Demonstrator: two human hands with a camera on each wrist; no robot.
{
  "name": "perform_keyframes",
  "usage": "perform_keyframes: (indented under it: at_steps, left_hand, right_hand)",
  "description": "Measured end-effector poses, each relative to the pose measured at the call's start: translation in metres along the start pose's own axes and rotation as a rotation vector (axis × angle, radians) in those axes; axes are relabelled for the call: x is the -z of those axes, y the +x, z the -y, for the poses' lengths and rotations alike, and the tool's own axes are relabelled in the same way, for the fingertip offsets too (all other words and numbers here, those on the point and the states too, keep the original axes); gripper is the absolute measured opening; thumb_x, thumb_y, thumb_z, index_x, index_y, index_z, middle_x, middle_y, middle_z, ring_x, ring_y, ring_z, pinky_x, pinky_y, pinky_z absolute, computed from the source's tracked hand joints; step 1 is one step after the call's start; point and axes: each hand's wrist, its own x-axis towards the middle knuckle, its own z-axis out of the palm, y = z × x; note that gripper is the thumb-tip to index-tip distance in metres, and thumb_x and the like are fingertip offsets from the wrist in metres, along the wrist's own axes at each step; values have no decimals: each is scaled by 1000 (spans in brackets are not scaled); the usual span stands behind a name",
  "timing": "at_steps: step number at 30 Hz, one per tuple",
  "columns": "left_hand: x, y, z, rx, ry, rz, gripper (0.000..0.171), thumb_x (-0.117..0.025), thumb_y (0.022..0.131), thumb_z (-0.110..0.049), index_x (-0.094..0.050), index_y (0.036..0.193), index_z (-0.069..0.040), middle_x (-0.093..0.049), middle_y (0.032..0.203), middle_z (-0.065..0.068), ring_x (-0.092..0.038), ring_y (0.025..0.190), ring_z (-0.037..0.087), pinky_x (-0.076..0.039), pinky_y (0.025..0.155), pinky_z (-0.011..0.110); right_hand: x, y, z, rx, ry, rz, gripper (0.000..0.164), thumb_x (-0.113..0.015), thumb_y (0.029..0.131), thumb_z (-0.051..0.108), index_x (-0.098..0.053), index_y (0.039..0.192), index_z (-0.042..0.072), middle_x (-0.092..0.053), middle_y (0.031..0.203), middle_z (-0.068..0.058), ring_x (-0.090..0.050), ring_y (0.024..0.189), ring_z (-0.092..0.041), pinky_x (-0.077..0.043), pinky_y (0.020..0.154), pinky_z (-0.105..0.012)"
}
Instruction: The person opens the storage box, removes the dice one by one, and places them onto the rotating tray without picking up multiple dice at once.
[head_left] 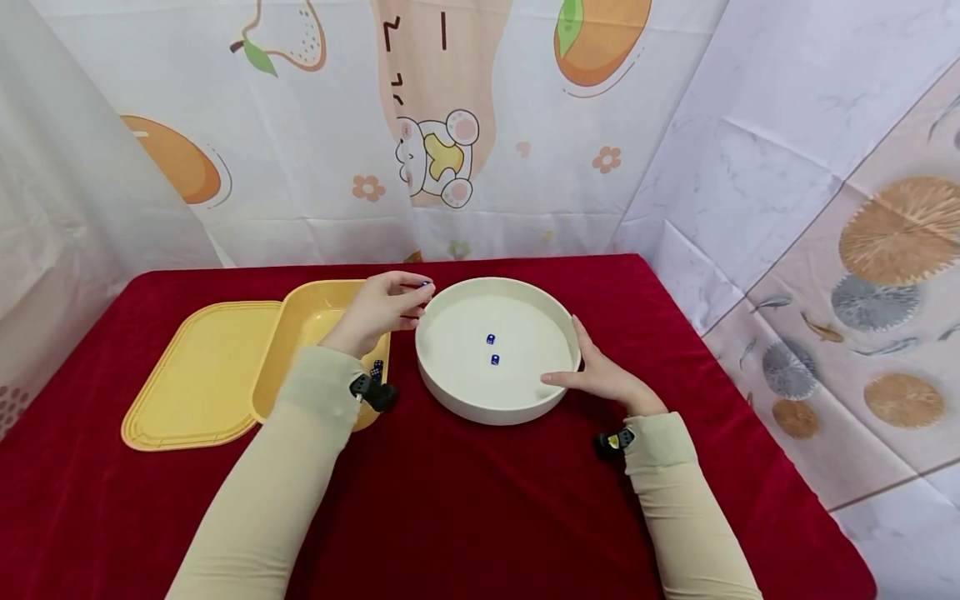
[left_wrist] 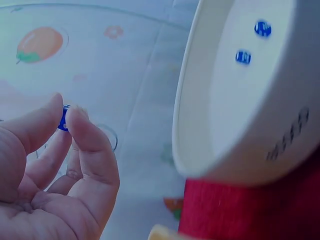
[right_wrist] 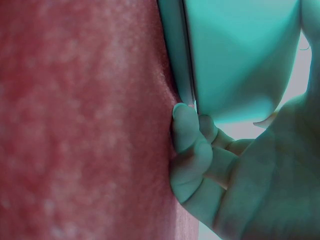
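A person's left hand point(head_left: 382, 308) is pinching a small blue die point(left_wrist: 64, 118) between thumb and forefinger, hovering just outside the rim of a round, off-white tray point(head_left: 457, 371) at the ten o'clock mark, with twelve pointing away from the wearer. The tray's middle is lying toward four o'clock from the held die, and the left hand is the nearer to that cube, which is showing no long axis. At three o'clock the right hand point(head_left: 600, 371) is gripping the tray's wall, its thumb reaching inside over the rim and its fingers curling along the outside. Two blue dice point(head_left: 492, 350) are resting apart near the tray's center, white pips showing. The tray is presenting a smooth, matte floor and a low, upright wall. At nine o'clock from it, a glossy yellow box point(head_left: 318, 304) with rounded corners is holding more dice point(head_left: 377, 369) by its three o'clock wall, partly hidden by the wrist; farther out at nine, a flat yellow lid point(head_left: 202, 375) with a ridged border is lying beside the box. Plush, velvety red cloth point(head_left: 465, 500) is covering the worktop beneath.
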Motion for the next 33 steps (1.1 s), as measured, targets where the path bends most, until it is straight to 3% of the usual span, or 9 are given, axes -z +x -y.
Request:
perform_keyframes:
  at_steps: [3,8,12,23,29,33]
  left_hand:
    - [-14,3,2,7,12,4,42,-64,97,-27,-56,133,-6,-62,117,12,-63,84,16,-57,78,25]
    - [-37,7,8,35,35,24,41,-67,96,-26,-57,130,-7,-63,127,22,-66,101,33,-58,86,36]
    - [-52,11,14,54,66,48,38,-71,93,-25,-60,124,-6,-66,123,22,-66,106,38,-59,86,39]
    - [-75,27,31,59,124,67,34,-77,87,-17,-61,113,-3,-73,104,19,-70,81,23,-60,72,30]
    - [-77,32,37,67,255,35,32,-79,85,-19,-62,107,-5,-74,94,14,-68,70,17,-59,64,27]
    - [-79,34,36,87,379,29,29,-79,85,-22,-62,103,-7,-68,79,7,-60,61,13,-53,57,22]
  right_hand:
    - [0,0,-1,2,0,-3,118,-77,83,35,10,158,9,6,167,-11,-2,153,-31,-9,122,-57]
    - [0,0,-2,-4,-3,-5,119,-78,83,36,10,158,9,6,167,-11,-2,154,-31,-9,122,-57]
    - [0,0,-3,-1,-4,-3,119,-78,82,36,10,158,10,6,167,-11,-1,154,-31,-9,122,-57]
    - [0,1,-3,-6,-5,3,119,-77,83,36,11,158,11,7,167,-10,-2,153,-31,-10,122,-57]
    - [-1,0,-1,-2,0,-2,119,-78,82,36,10,158,10,6,167,-11,-2,153,-31,-9,122,-56]
    - [0,-1,0,-5,-8,-2,119,-78,83,36,10,158,10,6,167,-12,-2,153,-31,-10,122,-57]
